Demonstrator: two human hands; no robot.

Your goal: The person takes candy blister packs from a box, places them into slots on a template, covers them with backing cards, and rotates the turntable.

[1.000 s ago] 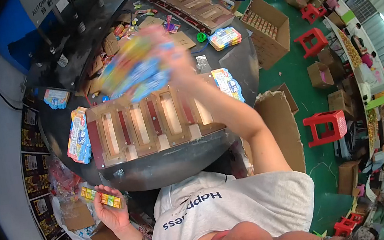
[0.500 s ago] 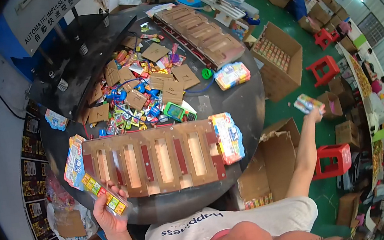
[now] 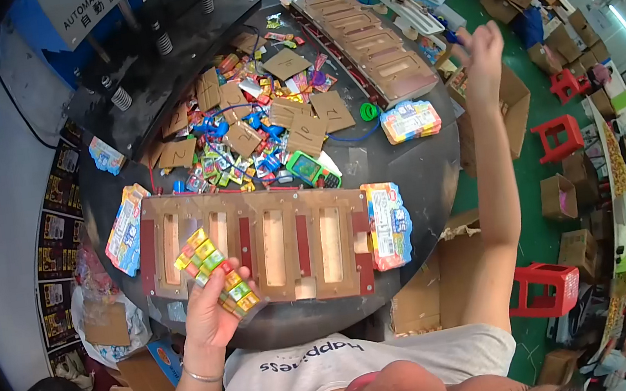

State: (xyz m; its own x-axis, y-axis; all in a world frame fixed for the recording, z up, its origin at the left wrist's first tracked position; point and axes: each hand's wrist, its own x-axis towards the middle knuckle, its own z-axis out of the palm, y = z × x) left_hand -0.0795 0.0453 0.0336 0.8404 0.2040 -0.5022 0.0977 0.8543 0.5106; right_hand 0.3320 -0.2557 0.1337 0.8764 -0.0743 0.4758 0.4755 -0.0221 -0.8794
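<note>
My left hand (image 3: 213, 307) grips a clear blister strip (image 3: 216, 271) of small yellow, green and red packets, tilted above the left part of a brown slotted mould (image 3: 258, 238). On the far right, my right hand (image 3: 480, 55) is stretched out over a cardboard box (image 3: 516, 105), its fingers apart and nothing visible in them. My forearm covers part of that box. Printed blister cards flank the mould: a stack of cards (image 3: 128, 232) at its left end and another stack (image 3: 388, 225) at its right end.
Loose sweets, cardboard pieces (image 3: 286, 64) and a green toy phone (image 3: 313, 169) lie mid-table. A second mould (image 3: 368, 46) and another card stack (image 3: 410, 121) are behind. The black press (image 3: 161, 65) stands at left. A red stool (image 3: 543, 289) is on the floor.
My right hand has swung back over the far box, and the printed pack it held is gone from it. My left hand has raised the blister strip over the mould. The view has shifted.
</note>
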